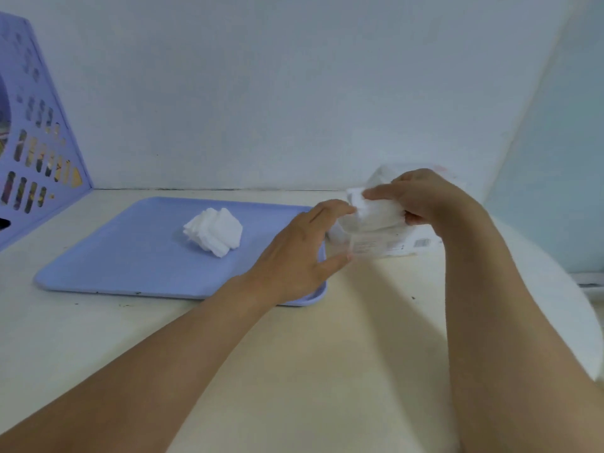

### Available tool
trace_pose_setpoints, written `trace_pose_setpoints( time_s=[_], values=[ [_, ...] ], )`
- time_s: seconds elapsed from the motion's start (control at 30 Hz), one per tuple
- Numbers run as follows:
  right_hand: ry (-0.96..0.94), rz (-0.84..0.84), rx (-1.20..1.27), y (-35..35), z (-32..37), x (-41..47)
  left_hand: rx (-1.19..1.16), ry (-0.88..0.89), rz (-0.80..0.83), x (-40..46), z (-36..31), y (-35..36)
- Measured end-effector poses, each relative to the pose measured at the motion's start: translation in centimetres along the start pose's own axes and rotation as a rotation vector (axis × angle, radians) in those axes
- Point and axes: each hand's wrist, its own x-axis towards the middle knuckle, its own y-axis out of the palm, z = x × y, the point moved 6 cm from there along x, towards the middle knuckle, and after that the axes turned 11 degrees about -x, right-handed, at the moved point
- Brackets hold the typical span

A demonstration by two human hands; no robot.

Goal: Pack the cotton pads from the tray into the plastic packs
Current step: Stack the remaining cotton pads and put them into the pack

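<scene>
Right hand (425,197) is pinching cotton pads (376,212), feeding them into the plastic pack (369,246); left hand (300,253) is gripping it steady.

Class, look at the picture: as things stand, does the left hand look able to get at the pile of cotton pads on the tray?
Probably yes. The pile of cotton pads lies uncovered on the tray, with bare tray between it and the left hand. But that hand holds the plastic pack, so it must let go first.
</scene>
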Motion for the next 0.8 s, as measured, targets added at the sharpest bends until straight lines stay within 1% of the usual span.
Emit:
trace_pose_setpoints(
  time_s=[0.07, 0.3, 0.5, 0.6, 0.67, 0.73, 0.8],
  values=[
    [0.007, 0.049, -0.093, 0.6, -0.5, 0.3, 0.030, -0.018, 0.044, 0.1, 0.5, 0.9],
    [0.031, 0.092, -0.387, 1.3, -0.3, 0.8, 0.094, -0.044, 0.126, 0.0, 1.1, 1.7],
    [0.042, 0.187, -0.875, 3.6, 1.5, 1.4, 0.122, -0.012, 0.159, 0.0, 1.5, 1.9],
    [0.018, 0.119, -1.090, 3.1, 2.2, 1.6, 0.136, -0.018, 0.150, -0.1, 1.7, 1.9],
    [0.027, 0.070, -1.119, 2.4, 1.7, 1.8, 0.138, -0.017, 0.151, -0.1, 1.5, 1.9],
    [0.024, 0.036, -1.065, 2.6, 0.9, 2.3, 0.163, -0.025, 0.155, -0.1, 1.3, 1.8],
    [-0.027, 0.026, -0.994, 3.4, 0.2, 3.3, 0.173, -0.036, 0.157, -0.1, 1.2, 1.7]
  ],
)
